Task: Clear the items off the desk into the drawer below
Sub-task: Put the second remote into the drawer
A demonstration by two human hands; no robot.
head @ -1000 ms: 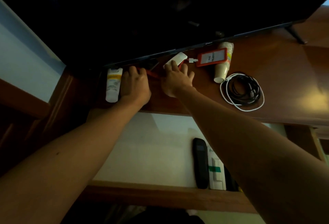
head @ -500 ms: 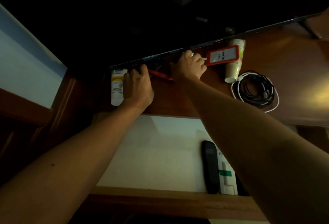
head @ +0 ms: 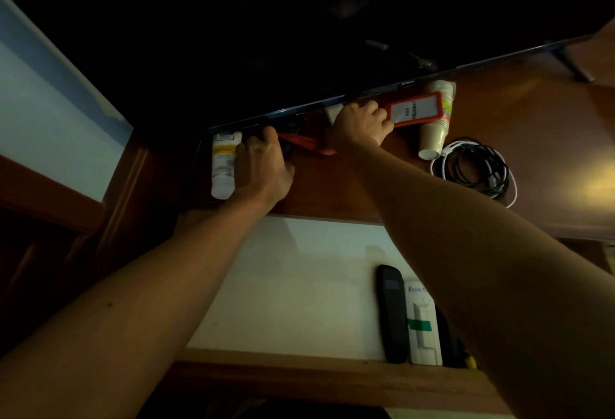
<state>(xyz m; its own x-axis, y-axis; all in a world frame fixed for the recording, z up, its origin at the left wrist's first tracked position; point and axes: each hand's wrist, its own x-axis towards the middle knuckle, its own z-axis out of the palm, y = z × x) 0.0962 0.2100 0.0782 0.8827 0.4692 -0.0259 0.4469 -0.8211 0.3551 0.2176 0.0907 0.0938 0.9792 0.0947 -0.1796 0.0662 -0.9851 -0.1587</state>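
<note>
R hand (head: pixel 361 125) at desk (head: pixel 499 112) back edge, under TV (head: pixel 299 35): fingers curled, pinching orange badge holder (head: pixel 414 111) by its near end; white object partly hidden behind knuckles, can't tell if held. L hand (head: pixel 263 165) curled over dark items beside white tube (head: pixel 223 165), back-left corner; what it has, can't tell. Red lanyard (head: pixel 306 145) runs btwn hands. Drawer (head: pixel 299 285) open below front edge, remotes in right corner. Advice: gather lanyard w/ badge so strap doesn't snag; lift clear of paper cups (head: pixel 434 119), cables (head: pixel 476 169); drop at drawer's bare left.
</note>
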